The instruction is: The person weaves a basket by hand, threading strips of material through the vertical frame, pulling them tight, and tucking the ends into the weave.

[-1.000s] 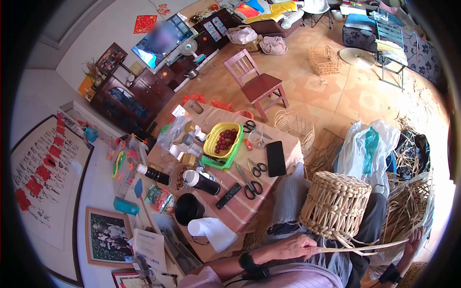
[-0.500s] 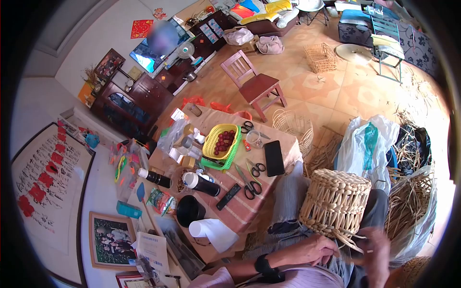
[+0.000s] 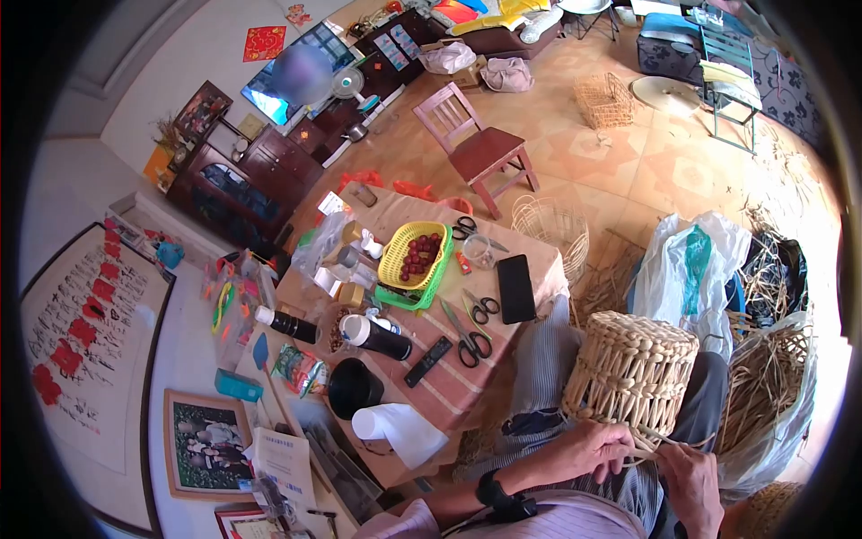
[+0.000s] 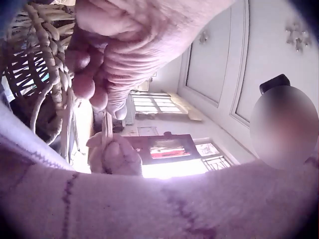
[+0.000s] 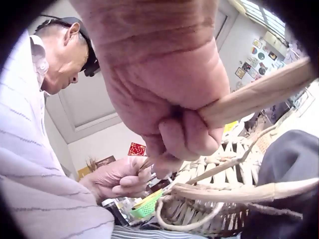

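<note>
A woven basket of thick straw-coloured plant strands sits on the person's lap, bottom up, with loose ends hanging from its lower rim. Just below that rim the left hand pinches one end of a flat dried plant strand. Close beside it, the right hand grips the same strand with curled fingers. In the right wrist view a broad length of the strand sticks out past the right hand. More loose ends hang by the basket.
Left of the lap stands a table with scissors, a phone, a remote and a yellow basket of dark red fruit. Plastic bags of dried strands are on the right. A wooden chair stands beyond.
The right hand has come in from the far right, where it held the strand stretched out, to beside the left hand. The left hand has shifted slightly right and up.
</note>
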Demonstrator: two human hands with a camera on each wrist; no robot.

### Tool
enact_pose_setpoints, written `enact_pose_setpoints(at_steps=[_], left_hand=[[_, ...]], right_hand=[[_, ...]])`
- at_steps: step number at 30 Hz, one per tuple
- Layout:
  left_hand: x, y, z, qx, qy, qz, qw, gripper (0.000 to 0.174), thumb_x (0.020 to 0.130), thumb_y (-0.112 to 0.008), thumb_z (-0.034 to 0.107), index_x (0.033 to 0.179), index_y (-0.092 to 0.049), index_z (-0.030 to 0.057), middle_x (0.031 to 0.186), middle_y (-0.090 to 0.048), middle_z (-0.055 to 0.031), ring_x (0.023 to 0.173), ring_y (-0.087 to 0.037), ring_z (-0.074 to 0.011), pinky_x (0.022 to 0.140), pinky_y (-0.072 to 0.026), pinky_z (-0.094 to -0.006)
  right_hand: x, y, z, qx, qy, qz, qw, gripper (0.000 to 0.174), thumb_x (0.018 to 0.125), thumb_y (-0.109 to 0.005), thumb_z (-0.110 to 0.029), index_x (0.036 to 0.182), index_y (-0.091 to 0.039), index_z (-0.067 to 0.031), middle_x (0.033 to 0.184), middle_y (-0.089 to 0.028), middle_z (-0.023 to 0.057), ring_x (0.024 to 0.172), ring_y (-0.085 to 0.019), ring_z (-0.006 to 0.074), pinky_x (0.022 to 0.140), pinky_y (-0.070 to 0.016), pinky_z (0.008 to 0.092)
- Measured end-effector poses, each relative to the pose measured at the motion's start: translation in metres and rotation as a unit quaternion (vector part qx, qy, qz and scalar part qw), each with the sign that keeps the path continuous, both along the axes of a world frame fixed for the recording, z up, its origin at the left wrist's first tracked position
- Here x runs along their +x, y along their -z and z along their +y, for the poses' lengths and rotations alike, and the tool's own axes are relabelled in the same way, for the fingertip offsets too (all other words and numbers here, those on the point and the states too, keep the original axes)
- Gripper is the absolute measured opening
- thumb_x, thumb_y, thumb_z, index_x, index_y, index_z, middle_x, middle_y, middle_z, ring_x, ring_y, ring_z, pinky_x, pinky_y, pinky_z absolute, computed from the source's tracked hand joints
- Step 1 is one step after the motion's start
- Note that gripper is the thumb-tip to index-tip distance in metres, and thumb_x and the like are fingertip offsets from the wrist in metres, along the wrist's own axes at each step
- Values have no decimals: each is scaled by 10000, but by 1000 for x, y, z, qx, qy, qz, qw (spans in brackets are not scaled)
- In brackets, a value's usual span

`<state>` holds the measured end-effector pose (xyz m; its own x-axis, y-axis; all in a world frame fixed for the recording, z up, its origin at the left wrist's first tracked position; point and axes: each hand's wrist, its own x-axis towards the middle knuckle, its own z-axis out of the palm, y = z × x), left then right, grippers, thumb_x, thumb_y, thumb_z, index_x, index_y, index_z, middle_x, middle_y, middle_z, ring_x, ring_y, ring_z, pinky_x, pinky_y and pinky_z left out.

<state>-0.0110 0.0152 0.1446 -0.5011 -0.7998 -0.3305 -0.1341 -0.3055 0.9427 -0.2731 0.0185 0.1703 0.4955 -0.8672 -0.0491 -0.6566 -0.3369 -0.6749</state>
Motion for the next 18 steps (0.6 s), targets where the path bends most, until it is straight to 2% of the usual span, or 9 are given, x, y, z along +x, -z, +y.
enact_pose_setpoints(at_steps=[3, 4, 5, 6, 8, 10, 12, 15, 18], left_hand=[[-4, -2, 1, 38, -6, 16, 999, 169, 1113, -605, 147, 1103, -590, -20, 786, -703, -65, 590, -658, -117, 519, -522, -278], [-6, 2, 3, 32, -10, 31, 999, 178, 1114, -606, 156, 1122, -589, -21, 799, -703, -60, 599, -664, -117, 524, -529, -279], [-8, 6, 5, 26, -14, 46, 999, 188, 1115, -608, 164, 1140, -587, -21, 811, -704, -55, 607, -670, -117, 529, -537, -280], [-6, 13, 2, 48, -19, 13, 999, 212, 1107, -635, 193, 1142, -609, -15, 835, -702, -39, 667, -688, -103, 560, -552, -271], [8, 15, 3, 125, -2, 61, 990, 176, 1092, -658, 182, 1111, -641, 8, 876, -730, -59, 772, -719, -139, 681, -571, -283], [20, 27, 11, 145, 37, 2, 989, 199, 1079, -679, 196, 1117, -678, 1, 939, -752, -79, 844, -727, -152, 793, -584, -299], [26, 42, 20, 229, 3, 52, 972, 223, 1082, -671, 209, 1131, -710, -5, 1011, -770, -94, 949, -724, -153, 898, -571, -308], [28, 76, 27, 219, -19, 121, 968, 280, 1075, -686, 273, 1149, -729, 7, 1075, -774, -99, 1045, -714, -174, 974, -552, -319], [21, 89, 38, 283, -106, 190, 934, 304, 1061, -703, 303, 1159, -737, 17, 1089, -773, -98, 1051, -721, -194, 983, -558, -328]], right_hand=[[29, 1, 2, -21, 8, -95, 995, 236, 845, -796, -16, 1060, -704, 12, 896, -738, 162, 815, -745, 359, 713, -579, 438], [41, -1, 5, 1, 23, -109, 994, 208, 859, -789, -26, 1049, -709, 2, 905, -735, 159, 820, -746, 360, 720, -585, 428], [45, 10, 6, -25, 27, -94, 995, 187, 864, -787, -27, 1032, -708, -8, 897, -728, 156, 808, -739, 359, 710, -579, 428], [47, 17, 8, -47, 37, -70, 996, 167, 868, -785, -29, 1015, -706, -18, 890, -721, 152, 796, -731, 358, 701, -573, 429], [35, 17, 4, -34, -6, -93, 995, 158, 886, -794, -72, 1010, -699, -51, 822, -668, 127, 705, -676, 356, 636, -543, 450], [15, 21, 3, -22, 10, -118, 993, 127, 907, -765, -50, 1000, -680, -42, 821, -655, 140, 727, -675, 359, 639, -527, 459], [0, 22, 1, -22, 83, -117, 989, 94, 924, -736, -24, 986, -667, -38, 822, -647, 140, 739, -672, 367, 647, -522, 454], [-12, 30, 0, -37, 168, -98, 980, 87, 944, -706, -3, 1022, -677, -30, 892, -656, 144, 786, -676, 374, 682, -536, 444], [-12, 31, 1, -24, 210, -101, 972, 99, 952, -706, -12, 1049, -690, -24, 926, -658, 155, 821, -684, 368, 706, -545, 438]])
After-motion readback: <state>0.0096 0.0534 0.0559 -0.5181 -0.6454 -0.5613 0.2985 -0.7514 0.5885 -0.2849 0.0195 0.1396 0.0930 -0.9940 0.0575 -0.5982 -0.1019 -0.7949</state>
